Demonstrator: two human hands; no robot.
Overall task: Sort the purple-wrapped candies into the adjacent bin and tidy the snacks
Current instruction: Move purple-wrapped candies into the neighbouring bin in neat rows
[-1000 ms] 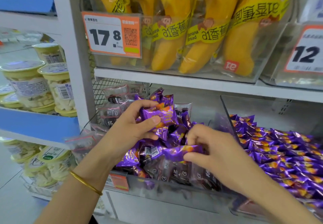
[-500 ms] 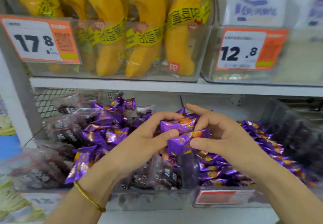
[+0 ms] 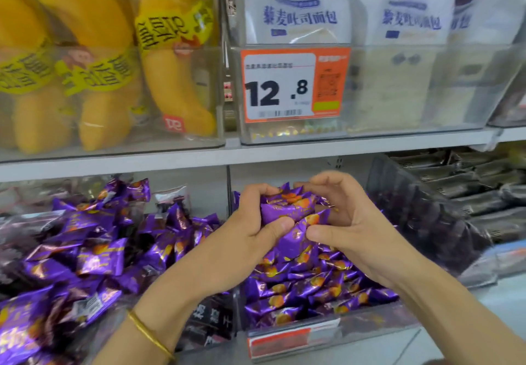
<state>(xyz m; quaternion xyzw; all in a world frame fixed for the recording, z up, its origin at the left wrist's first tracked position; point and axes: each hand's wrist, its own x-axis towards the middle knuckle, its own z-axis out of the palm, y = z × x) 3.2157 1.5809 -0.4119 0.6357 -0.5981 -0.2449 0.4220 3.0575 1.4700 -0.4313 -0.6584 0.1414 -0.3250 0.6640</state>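
Purple candies (image 3: 287, 208), one clutch pinched between curled left hand (image 3: 250, 228) and right hand (image 3: 353, 222), directly above bin (image 3: 355, 327); release path judged straight down, hands equally near.

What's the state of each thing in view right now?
left hand: grips the held candies
right hand: grips the same bunch
held candies: bunched between both hands, above the right bin
right bin: heaped with purple candies
left pile: purple candies mixed with dark snack packs
banana breads: standing upright
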